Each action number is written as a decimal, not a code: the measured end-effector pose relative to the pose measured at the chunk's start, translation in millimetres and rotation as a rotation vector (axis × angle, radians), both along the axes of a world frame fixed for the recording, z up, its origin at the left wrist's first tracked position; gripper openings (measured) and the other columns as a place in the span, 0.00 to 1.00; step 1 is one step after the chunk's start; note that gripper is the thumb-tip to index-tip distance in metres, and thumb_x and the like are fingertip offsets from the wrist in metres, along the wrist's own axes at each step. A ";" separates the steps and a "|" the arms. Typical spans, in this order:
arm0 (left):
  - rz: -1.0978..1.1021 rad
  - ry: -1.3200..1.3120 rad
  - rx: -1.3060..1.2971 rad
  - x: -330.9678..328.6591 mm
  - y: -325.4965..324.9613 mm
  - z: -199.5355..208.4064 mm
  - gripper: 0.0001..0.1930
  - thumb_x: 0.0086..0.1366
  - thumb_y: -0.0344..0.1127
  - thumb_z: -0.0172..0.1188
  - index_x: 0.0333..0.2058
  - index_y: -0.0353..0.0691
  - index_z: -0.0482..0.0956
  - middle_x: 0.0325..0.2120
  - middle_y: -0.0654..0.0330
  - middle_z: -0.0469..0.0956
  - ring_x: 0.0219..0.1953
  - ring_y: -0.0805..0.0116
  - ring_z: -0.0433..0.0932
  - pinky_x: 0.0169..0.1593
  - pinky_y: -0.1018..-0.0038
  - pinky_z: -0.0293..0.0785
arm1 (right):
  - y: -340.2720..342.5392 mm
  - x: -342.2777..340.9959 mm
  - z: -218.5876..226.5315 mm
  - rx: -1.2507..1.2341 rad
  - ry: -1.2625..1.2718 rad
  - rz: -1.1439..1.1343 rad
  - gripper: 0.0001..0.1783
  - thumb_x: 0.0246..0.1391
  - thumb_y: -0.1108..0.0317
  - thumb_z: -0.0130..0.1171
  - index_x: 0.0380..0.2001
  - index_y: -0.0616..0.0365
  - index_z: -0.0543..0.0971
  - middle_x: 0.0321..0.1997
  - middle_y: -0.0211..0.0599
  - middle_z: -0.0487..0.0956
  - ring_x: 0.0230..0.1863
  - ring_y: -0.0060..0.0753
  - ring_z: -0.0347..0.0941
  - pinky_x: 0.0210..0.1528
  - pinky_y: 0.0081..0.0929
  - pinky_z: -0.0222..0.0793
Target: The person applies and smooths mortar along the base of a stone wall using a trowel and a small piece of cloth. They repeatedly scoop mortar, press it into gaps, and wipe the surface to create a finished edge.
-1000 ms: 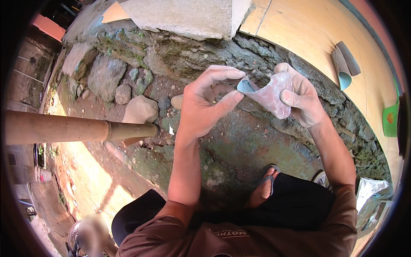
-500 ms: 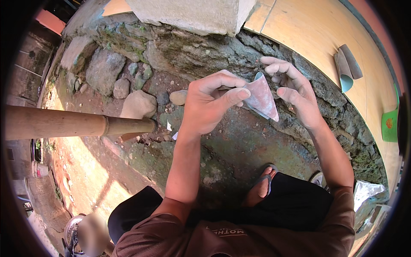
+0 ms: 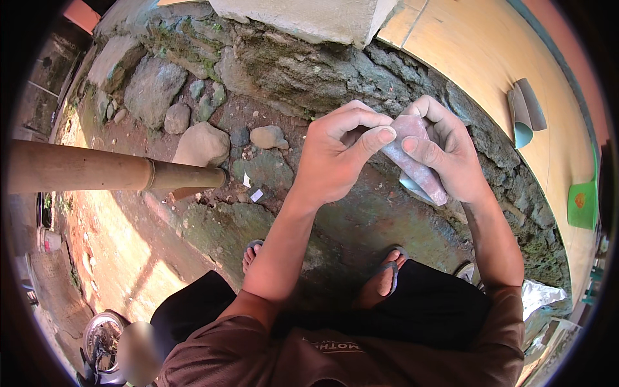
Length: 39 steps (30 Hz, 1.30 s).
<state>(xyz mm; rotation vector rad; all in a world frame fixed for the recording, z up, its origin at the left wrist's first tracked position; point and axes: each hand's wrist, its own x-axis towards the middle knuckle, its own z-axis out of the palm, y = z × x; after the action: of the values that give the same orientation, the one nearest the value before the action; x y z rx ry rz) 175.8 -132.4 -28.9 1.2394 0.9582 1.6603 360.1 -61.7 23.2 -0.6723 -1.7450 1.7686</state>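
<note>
A folded piece of sandpaper [image 3: 420, 173], dusty pink on its outer face and pale blue on the back, is held up in front of me. At its upper left corner, the thumb and fingers of my left hand [image 3: 338, 151] pinch it. My right hand [image 3: 451, 151] grips its right side, thumb on the near face and fingers curled behind the top. Whitish dust coats the fingers of both hands. The lower end of the sheet hangs free below my right thumb, with a blue edge showing.
A bamboo pole [image 3: 116, 169] juts in from the left. Stones [image 3: 202, 145] lie on the dirt ahead, beside a rough rock wall [image 3: 309, 71]. On the tiled ledge [image 3: 474, 48] at right rest a curled grey sheet [image 3: 527, 108] and a green object [image 3: 582, 205]. A blurred person is at lower left.
My right hand has come in from the right and closed on the sandpaper, which was held by the left hand alone. The sheet now looks narrower and turned.
</note>
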 end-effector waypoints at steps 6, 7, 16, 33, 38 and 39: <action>0.211 0.058 0.080 12.9 5.1 -0.6 0.09 0.66 0.30 0.69 0.41 0.30 0.85 0.37 0.57 0.82 0.40 0.73 0.79 0.45 0.76 0.73 | -6.4 -4.6 16.3 -0.112 -0.135 -0.068 0.18 0.60 0.68 0.69 0.48 0.58 0.72 0.39 0.29 0.77 0.37 0.16 0.73 0.38 0.16 0.70; 0.265 0.070 0.106 14.4 5.8 -0.6 0.09 0.65 0.30 0.69 0.41 0.31 0.85 0.36 0.57 0.82 0.39 0.73 0.78 0.44 0.76 0.73 | -8.0 -9.7 20.2 -0.085 -0.168 -0.108 0.17 0.60 0.69 0.68 0.48 0.58 0.72 0.39 0.29 0.78 0.36 0.15 0.73 0.36 0.16 0.70; 0.269 -0.071 0.225 10.3 9.1 5.9 0.09 0.68 0.34 0.66 0.38 0.33 0.82 0.34 0.61 0.78 0.38 0.75 0.76 0.42 0.76 0.72 | -26.7 -32.3 53.0 0.267 -0.293 -0.212 0.14 0.61 0.73 0.66 0.47 0.64 0.75 0.37 0.30 0.80 0.34 0.13 0.73 0.32 0.14 0.68; -0.447 -1.175 0.103 -13.7 -2.1 9.1 0.18 0.67 0.23 0.62 0.54 0.37 0.70 0.43 0.60 0.77 0.47 0.70 0.78 0.52 0.70 0.76 | -57.0 -59.9 78.0 0.096 -0.280 -0.334 0.14 0.63 0.67 0.67 0.44 0.62 0.76 0.36 0.29 0.81 0.35 0.15 0.75 0.38 0.15 0.71; -0.609 -1.289 -0.026 -18.5 -2.0 2.9 0.20 0.68 0.25 0.60 0.58 0.31 0.71 0.46 0.55 0.79 0.50 0.67 0.80 0.58 0.68 0.75 | -59.8 -57.4 56.7 0.157 -0.202 -0.393 0.12 0.63 0.71 0.65 0.46 0.63 0.76 0.37 0.30 0.82 0.36 0.14 0.76 0.40 0.15 0.71; -0.659 -1.304 -0.075 -20.2 -1.7 -4.0 0.20 0.69 0.25 0.60 0.58 0.29 0.71 0.46 0.54 0.80 0.50 0.66 0.80 0.59 0.68 0.75 | -58.9 -57.2 55.8 0.149 -0.219 -0.392 0.11 0.63 0.71 0.65 0.46 0.63 0.77 0.37 0.30 0.82 0.36 0.14 0.76 0.40 0.15 0.71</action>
<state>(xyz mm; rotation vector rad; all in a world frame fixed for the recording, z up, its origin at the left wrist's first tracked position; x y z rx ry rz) 155.5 -134.1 -32.9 0.1618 -0.1958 1.4135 302.9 -120.6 79.0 -1.0912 -1.7191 1.3258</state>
